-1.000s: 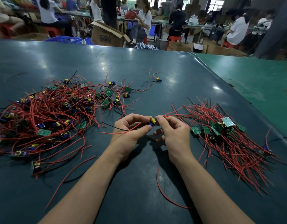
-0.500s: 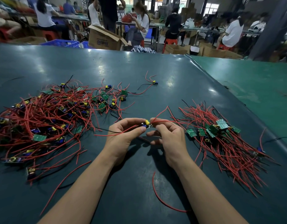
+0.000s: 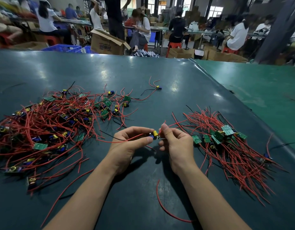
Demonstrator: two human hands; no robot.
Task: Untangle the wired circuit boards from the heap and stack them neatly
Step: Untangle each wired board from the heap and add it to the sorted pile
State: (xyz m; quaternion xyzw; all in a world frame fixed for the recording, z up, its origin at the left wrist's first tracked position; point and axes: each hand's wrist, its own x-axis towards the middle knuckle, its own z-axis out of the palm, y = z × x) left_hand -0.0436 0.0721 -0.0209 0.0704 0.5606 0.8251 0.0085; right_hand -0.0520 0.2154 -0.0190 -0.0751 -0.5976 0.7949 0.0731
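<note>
A tangled heap of small green circuit boards with red and black wires covers the left of the dark table. To the right lies a sorted pile of boards with their red wires fanned out toward me. Between them my left hand pinches one small circuit board with a yellow part on it. My right hand pinches a red wire of that board just beside it. Red wires from the board trail off to both sides.
A loose red wire curves on the table between my forearms. One stray wired board lies apart beyond the heap. A green table adjoins at the right. People sit at benches with cardboard boxes behind.
Both hands stay together at the centre holding the same board. The right hand has shifted its pinch slightly on the red wire; the piles have not changed.
</note>
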